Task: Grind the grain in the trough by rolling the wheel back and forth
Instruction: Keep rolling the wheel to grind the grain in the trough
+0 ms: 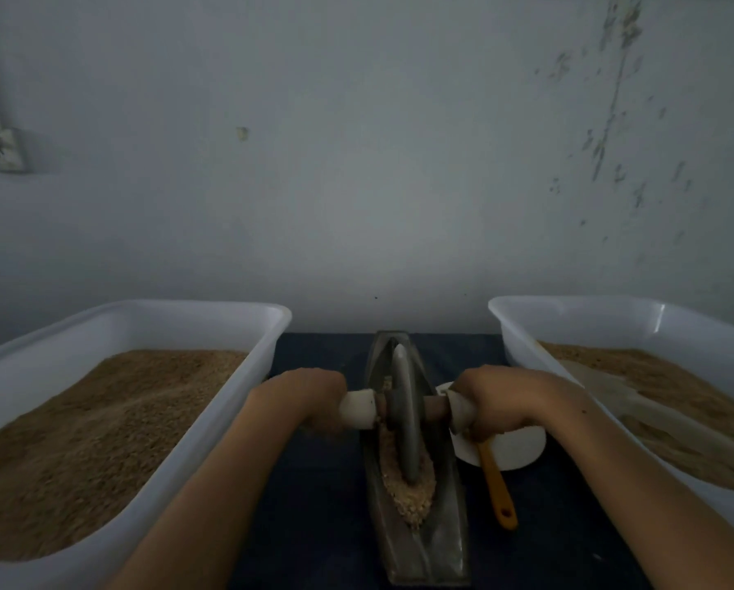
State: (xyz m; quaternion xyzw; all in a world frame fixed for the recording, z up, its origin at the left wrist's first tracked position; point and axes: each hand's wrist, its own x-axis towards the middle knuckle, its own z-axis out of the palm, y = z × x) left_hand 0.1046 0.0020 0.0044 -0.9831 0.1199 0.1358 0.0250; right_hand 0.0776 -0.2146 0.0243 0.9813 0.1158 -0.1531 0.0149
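Fingers of both hands are curled round the white end grips of the wheel's axle, though the fingertips themselves are hidden beneath the grips. Left hand (309, 398) holds the left grip (358, 408); right hand (495, 398) holds the right grip (461, 408). Both forearms reach forward from the near edge, roughly parallel.

Between the hands, the grey wheel (403, 413) stands upright on its edge inside the trough (441, 542), a long, narrow metal vessel that runs away from the person along the centre of the dark counter (326, 504). A brown axle passes through the wheel's hub and joins the two grips. Coarse pale grain (412, 498) lies in the trough's channel, heaped at the near side of the wheel and touching its lower rim; a little more shows to the wheel's left.

To the left of the trough sits a white plastic tub (186, 321), holding a deep layer of brown grain. A second white tub (590, 313) sits to the right, also holding brown grain, with a flat greyish object lying in it that cannot be identified. Just right of the trough, partly under the right hand, rests a small white bowl (518, 449), with an orange handle (497, 487) projecting toward the person. A pale, marked wall rises behind the counter.
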